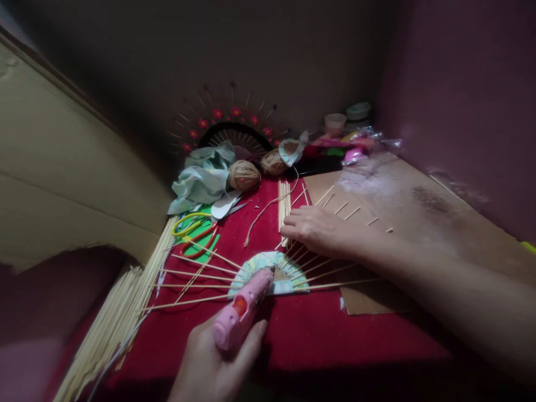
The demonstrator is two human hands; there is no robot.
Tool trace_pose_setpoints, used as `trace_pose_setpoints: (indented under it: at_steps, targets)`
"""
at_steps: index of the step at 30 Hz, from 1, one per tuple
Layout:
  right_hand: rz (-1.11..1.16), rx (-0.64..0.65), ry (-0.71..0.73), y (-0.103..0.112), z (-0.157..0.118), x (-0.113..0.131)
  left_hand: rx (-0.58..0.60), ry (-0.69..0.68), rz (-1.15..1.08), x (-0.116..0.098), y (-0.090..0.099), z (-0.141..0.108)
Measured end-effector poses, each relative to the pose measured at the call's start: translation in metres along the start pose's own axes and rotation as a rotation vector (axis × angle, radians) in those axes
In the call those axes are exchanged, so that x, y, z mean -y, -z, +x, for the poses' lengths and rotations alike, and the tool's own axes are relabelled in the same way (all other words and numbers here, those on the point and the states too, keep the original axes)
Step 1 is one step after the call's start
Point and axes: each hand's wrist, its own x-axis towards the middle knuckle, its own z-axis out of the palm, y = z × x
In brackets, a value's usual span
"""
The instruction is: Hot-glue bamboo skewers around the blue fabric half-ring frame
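Note:
My left hand (209, 357) is wrapped round a pink glue gun (243, 312). Its nozzle points away from me, over a half-round cardboard piece wrapped in pale patterned fabric (247, 267). Thin sticks (196, 271) fan out from that piece to both sides. My right hand (314, 226) reaches in over the right-hand sticks, fingers bent together on a bundle of short sticks (285, 195). The fingertips face down, so what they pinch, if anything, is hidden.
Scissors (201, 240) with yellow and orange handles lie at left, near a pile of long sticks (104, 324). Behind are crumpled fabric (201, 181), twine balls (244, 175) and a flowered fan-shaped ornament (228, 125). A cardboard sheet (402, 206) covers the right side; walls stand close around.

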Motion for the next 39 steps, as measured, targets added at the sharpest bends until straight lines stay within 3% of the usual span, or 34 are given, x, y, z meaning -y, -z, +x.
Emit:
trace_pose_setpoints:
  at_steps: [12,18,22,30,39]
  targets:
    - [0.009,-0.032,0.009,-0.0023,-0.0005,-0.0018,-0.007,0.059,0.045,-0.0039,0.0016,0.0017]
    - [0.050,-0.029,0.023,-0.0009,-0.0009,-0.0014,0.004,-0.045,0.016,-0.0050,0.0026,0.0037]
    - [0.079,-0.003,0.062,-0.0010,-0.0004,-0.0001,0.046,-0.002,-0.040,-0.0039,0.0057,0.0006]
    - [0.064,0.017,0.058,-0.0026,0.0011,0.0022,-0.039,0.020,-0.066,-0.0051,0.0046,-0.0041]
    - [0.081,-0.026,0.047,-0.0078,0.0017,0.0004,-0.039,-0.026,-0.095,-0.0074,0.0010,-0.0037]
